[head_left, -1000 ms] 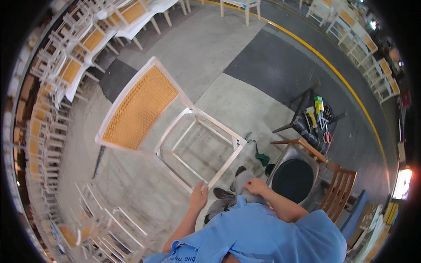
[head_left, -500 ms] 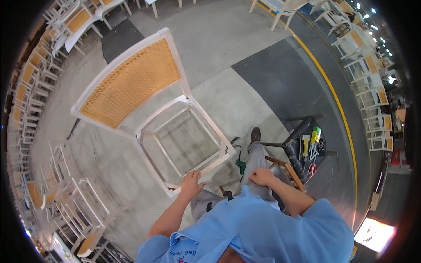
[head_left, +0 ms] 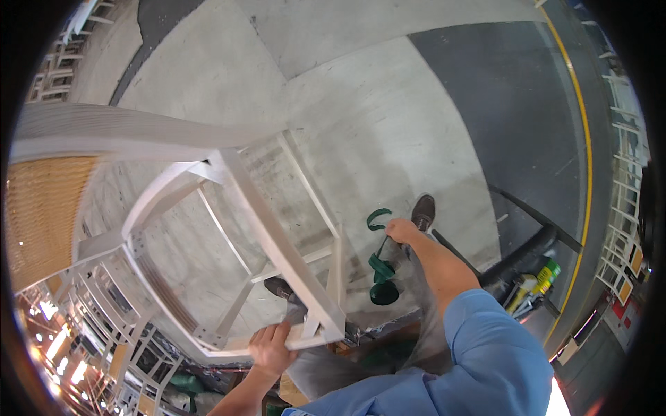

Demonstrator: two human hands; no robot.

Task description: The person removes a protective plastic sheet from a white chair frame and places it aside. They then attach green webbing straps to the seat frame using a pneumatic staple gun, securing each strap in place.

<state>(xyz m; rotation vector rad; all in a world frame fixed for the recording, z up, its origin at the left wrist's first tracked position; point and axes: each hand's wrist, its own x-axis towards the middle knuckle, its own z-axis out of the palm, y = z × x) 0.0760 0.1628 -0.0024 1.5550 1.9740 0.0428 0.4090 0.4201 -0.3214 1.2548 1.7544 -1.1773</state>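
Chair frame (head_left: 274,239), pale, seatless, cane back (head_left: 47,215): tilted, front-left of the wearer. Left hand (head_left: 272,348): clamped on its near rail. Right hand (head_left: 401,231): fingers curled by green strap (head_left: 381,267); grip cannot be told. Step, as judged: frame handling. Next move calls for: secure left hold.

floor (head_left: 374,118): pale grey, worn and scuffed, meeting a dark grey area (head_left: 510,104) at right, edged by a yellow line (head_left: 583,132). two dark shoes (head_left: 423,211) on the pale part; loosely looped green strap (head_left: 381,267) between them, extent of floor contact unclear. black stool (head_left: 524,255) at right bears tools (head_left: 524,295).
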